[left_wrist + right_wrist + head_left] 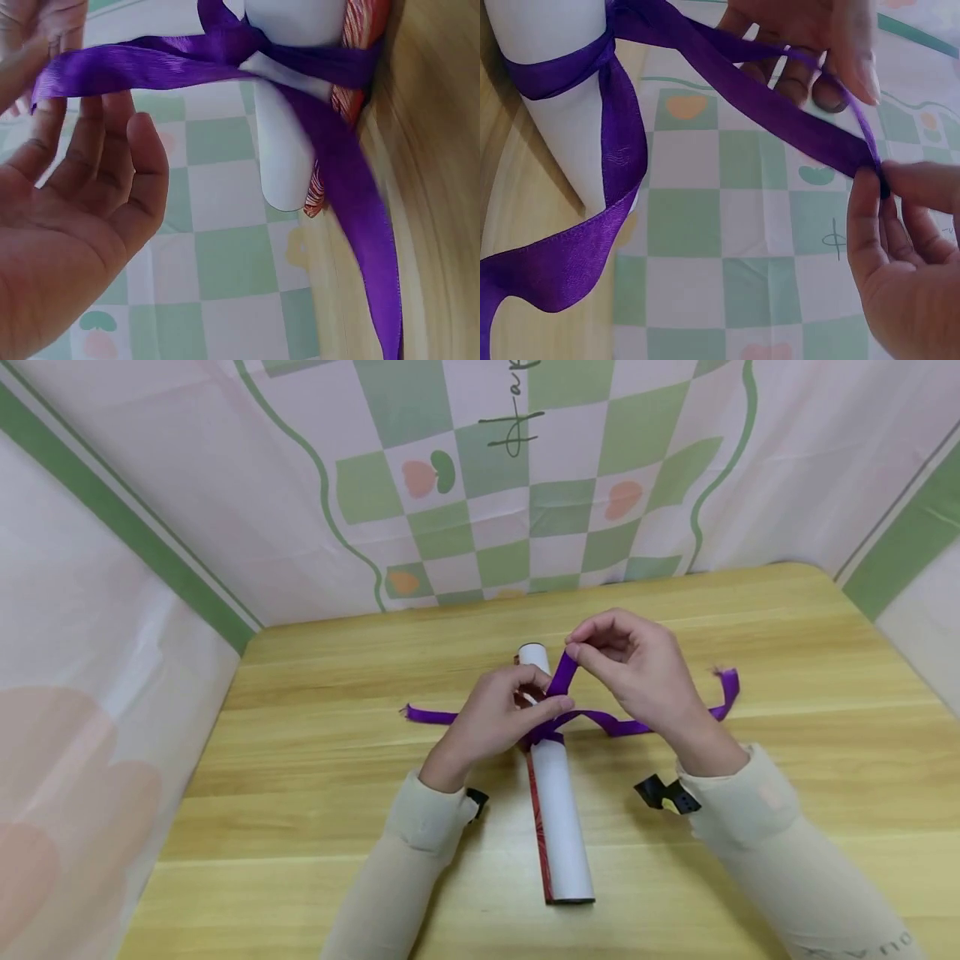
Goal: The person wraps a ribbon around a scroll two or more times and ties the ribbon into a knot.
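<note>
A white roll [562,818] with a red patterned edge [537,827] lies lengthwise on the wooden table. Around its middle goes a purple ribbon [555,75], with a loop of it raised above the roll. My right hand [637,668] pinches the loop's top between thumb and fingertips. The left hand [502,710] is beside the loop's base, over the roll; its fingers [146,157] are loosely bent and the ribbon passes across them. One loose ribbon end [431,716] reaches left on the table, the other [727,689] right.
The wooden table [300,777] meets a checked green and white cloth [495,510] at its back edge. Cloth also hangs at both sides. Black wrist devices [667,795] show by the sleeves, close over the tabletop.
</note>
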Tool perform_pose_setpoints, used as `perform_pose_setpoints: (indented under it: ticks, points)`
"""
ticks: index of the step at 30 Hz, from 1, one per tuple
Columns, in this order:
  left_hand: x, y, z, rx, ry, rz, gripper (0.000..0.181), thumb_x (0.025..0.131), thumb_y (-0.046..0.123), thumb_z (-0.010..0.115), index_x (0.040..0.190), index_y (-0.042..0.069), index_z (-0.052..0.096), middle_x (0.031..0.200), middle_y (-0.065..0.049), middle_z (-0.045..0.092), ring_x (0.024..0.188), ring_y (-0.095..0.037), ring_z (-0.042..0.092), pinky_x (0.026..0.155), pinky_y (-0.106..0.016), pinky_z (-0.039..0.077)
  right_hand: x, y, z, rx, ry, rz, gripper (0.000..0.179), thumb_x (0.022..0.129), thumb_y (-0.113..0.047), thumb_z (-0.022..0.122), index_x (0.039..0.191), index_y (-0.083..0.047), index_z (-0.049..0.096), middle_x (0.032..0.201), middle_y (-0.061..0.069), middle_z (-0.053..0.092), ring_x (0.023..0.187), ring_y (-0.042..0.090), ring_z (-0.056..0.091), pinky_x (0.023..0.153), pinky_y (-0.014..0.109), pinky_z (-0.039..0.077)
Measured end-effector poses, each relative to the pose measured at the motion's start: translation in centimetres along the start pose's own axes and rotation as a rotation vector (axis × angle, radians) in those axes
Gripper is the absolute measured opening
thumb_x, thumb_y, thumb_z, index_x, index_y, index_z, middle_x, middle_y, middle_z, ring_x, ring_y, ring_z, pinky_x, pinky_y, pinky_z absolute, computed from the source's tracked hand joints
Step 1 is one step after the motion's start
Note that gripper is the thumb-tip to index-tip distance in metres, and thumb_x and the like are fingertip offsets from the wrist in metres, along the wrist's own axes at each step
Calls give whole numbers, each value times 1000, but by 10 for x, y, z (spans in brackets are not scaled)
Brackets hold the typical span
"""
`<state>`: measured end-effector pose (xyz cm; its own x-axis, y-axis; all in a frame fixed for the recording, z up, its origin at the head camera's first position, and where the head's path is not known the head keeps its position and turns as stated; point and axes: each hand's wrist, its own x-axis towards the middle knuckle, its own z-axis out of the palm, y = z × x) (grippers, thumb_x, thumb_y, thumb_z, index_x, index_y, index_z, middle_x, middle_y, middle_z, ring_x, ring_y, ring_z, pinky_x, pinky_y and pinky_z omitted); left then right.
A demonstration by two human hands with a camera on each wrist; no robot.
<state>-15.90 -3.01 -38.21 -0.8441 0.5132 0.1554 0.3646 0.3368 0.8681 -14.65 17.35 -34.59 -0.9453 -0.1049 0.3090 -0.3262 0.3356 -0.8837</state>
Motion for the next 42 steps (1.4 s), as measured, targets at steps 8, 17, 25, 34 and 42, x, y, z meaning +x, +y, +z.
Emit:
perform_pose_setpoints:
  ticks: [8, 17, 25, 34, 42]
  points:
    - [-1, 2, 2, 85, -93, 65, 22, 102, 23, 73, 90, 6, 80, 111, -6, 76, 103, -17, 68, 75, -19, 50, -1, -1, 6, -5, 52, 30, 12, 99, -7, 73, 105, 2, 71, 102, 4, 74, 90, 0, 72, 82, 12, 58]
    - [-1, 1, 4, 204, 37, -74, 21, 105, 20, 67, 106, 5, 81, 84, -4, 72, 62, -7, 53, 54, -16, 41, 0, 0, 3, -69, 69, 34, 14, 100, -9, 72, 109, 2, 72, 106, 13, 74, 91, -1, 71, 83, 9, 56]
    - [0, 0, -1, 139, 67, -95, 18, 99, 12, 74, 114, 5, 82, 105, -9, 81, 83, -12, 68, 68, -17, 53, 6, 9, -2, -220, -298, 170, 71, 102, -31, 73, 159, -5, 39, 158, 22, 49, 144, 40, 50, 114, 57, 47]
    - [1, -4, -3, 49, 22, -135, 35, 93, 7, 81, 126, 9, 73, 113, -10, 78, 83, -14, 71, 69, -21, 58, 13, 26, -3, 11, -493, 223, 73, 105, -21, 67, 165, -5, 27, 150, 24, 58, 135, 36, 61, 107, 40, 55]
    - [2, -5, -3, -98, -48, -185, 47, 86, -5, 84, 118, 7, 51, 125, -16, 71, 95, -25, 78, 78, -28, 63, 15, 27, -10, 162, -489, 281, 65, 105, -14, 66, 162, -10, 35, 144, 22, 62, 113, 10, 70, 92, 26, 58]
